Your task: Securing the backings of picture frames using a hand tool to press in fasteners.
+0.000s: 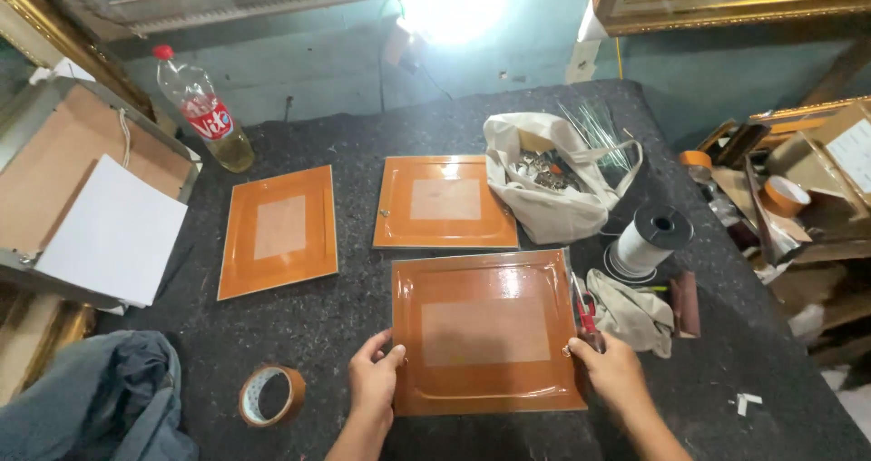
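A glossy orange frame [485, 329] with a brown backing panel lies face down on the dark felt table [363, 307] right in front of me. My left hand [374, 377] grips its left edge, thumb on top. My right hand [610, 367] touches the frame's right edge, next to red-handled pliers [585, 311] lying along that side. Whether the fingers also hold the pliers is unclear. Two more orange frames lie beyond: one [279, 230] at the left and one [445, 202] in the middle.
A roll of brown tape [270, 395] lies left of my hand. A cloth bag of metal hardware [547, 184], a black-capped white spool [650, 239] and a crumpled rag [632, 311] sit at the right. A plastic bottle [204, 112] stands at the back left.
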